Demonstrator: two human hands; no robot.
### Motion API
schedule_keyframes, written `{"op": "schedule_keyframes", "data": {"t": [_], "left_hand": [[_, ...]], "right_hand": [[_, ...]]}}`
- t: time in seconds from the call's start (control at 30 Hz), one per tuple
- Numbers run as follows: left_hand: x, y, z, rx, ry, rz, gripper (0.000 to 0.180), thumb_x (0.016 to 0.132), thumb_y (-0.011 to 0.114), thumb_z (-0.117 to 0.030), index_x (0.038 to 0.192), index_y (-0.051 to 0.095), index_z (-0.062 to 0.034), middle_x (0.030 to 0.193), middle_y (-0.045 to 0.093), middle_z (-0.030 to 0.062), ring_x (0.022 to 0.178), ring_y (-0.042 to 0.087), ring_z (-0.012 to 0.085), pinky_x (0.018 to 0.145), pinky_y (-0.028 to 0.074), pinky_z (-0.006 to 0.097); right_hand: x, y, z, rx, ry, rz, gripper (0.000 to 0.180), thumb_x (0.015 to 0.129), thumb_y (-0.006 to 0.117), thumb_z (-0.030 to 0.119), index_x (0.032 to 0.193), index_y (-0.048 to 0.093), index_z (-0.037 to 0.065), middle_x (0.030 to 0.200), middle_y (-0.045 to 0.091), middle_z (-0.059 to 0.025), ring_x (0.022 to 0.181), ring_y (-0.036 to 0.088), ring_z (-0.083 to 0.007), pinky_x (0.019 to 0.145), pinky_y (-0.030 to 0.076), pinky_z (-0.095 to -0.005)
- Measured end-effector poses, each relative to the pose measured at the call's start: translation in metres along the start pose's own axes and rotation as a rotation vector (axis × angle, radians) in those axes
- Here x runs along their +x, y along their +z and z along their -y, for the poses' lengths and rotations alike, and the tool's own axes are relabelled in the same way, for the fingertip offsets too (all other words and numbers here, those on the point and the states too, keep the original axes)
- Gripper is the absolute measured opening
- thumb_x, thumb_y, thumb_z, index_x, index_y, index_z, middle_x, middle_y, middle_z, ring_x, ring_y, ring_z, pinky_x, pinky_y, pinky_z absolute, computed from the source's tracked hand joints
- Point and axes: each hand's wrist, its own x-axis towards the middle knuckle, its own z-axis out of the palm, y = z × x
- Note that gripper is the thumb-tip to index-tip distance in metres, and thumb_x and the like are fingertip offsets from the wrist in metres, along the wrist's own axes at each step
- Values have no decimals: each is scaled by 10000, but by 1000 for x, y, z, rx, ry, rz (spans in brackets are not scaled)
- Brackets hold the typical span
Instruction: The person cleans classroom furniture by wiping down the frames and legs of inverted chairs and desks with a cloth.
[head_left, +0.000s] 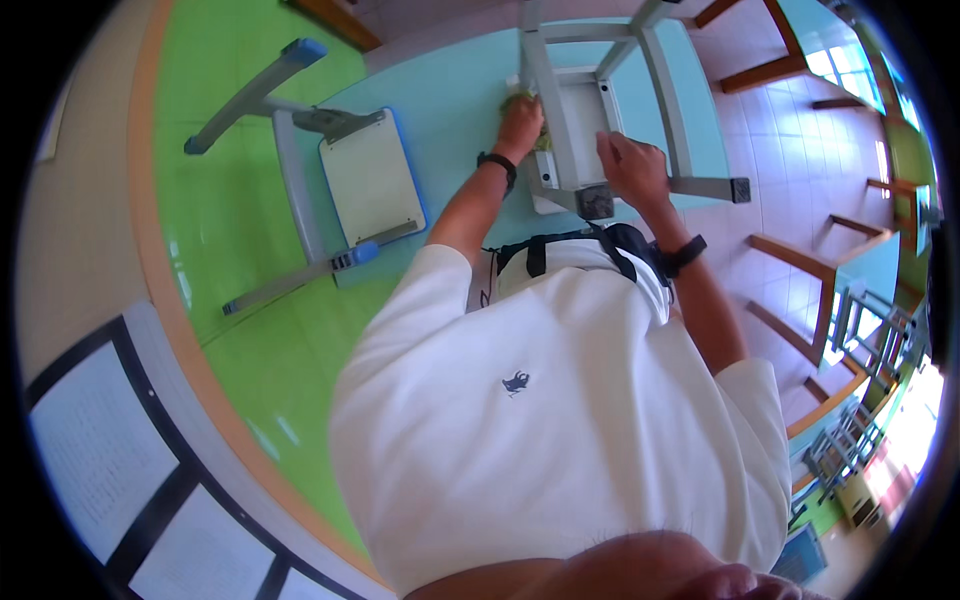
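Note:
A grey metal-framed chair is upside down on a pale blue-green table, legs pointing up. My left hand is closed around a yellowish-green cloth beside the chair's left side, close to its frame. Only bits of the cloth show around the fingers. Between the chair's upturned legs is my right hand, its fingers curled. Whatever it may hold is hidden. A dark foot cap tips the leg nearest me.
At left, a second upturned chair with a cream, blue-edged seat rests on the table, its legs reaching out past the edge. Wooden-framed tables and stacked chairs stand to the right. A wall with framed sheets runs along the lower left.

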Motion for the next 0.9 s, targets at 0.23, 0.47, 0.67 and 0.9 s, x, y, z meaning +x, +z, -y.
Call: {"op": "schedule_keyframes", "data": {"t": [0.23, 0.47, 0.67, 0.9], "left_hand": [[4, -17, -41, 96, -25, -42, 412, 834, 657, -224, 1171, 586, 2, 1156, 581, 235, 1068, 560, 407, 890, 477, 457], [-16, -3, -18, -117, -53, -108, 522, 782, 693, -182, 1208, 445, -9, 1046, 591, 264, 983, 564, 434, 844, 474, 495], [-57, -22, -39, -344, -173, 145, 498, 759, 743, -131, 1188, 492, -99, 1097, 605, 226, 1034, 577, 429, 870, 478, 465], [-96, -28, -68, -408, -380, 267, 486, 815, 702, -169, 1244, 479, -113, 1184, 592, 210, 1074, 585, 397, 898, 479, 452]], "right_hand": [[-4, -1, -15, -37, 106, 20, 311, 923, 567, 251, 686, 586, 50, 595, 602, -146, 561, 613, -358, 560, 507, -440], [-3, 2, -12, -52, -1, -108, 248, 880, 586, 206, 667, 596, 81, 562, 605, -102, 510, 612, -311, 501, 503, -387], [-7, 1, -17, -64, 42, -37, 275, 901, 576, 238, 683, 594, 72, 609, 626, -109, 544, 624, -319, 543, 514, -409], [-8, 1, -17, -55, -41, -22, 259, 890, 573, 246, 686, 606, 90, 606, 627, -99, 550, 626, -312, 542, 511, -411]]}}
